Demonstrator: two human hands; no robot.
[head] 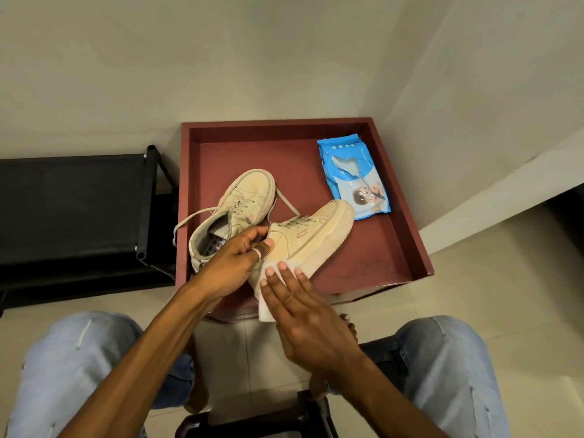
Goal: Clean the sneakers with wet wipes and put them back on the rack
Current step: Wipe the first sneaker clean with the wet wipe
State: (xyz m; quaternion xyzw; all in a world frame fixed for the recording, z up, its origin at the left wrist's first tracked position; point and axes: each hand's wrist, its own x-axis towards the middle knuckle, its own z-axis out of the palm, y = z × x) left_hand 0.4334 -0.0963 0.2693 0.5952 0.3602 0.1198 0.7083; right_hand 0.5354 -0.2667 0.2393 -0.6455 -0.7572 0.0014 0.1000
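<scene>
Maroon tray table (407,235) in corner; tiled floor (493,279); black rack (79,197)

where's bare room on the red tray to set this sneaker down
Free: the tray back-left corner, beyond the toe of the resting sneaker; the front-right corner, right of the held sneaker, before the wipes pack. Crowded: centre-left, both sneakers.

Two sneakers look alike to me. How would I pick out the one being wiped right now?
Find the dark red table in the corner, with a blue pack of wipes on it. The wiped sneaker is the beige one nearer that pack. Unlike the other sneaker, the left hand grips it and the right hand presses a white wipe on its side.
</scene>
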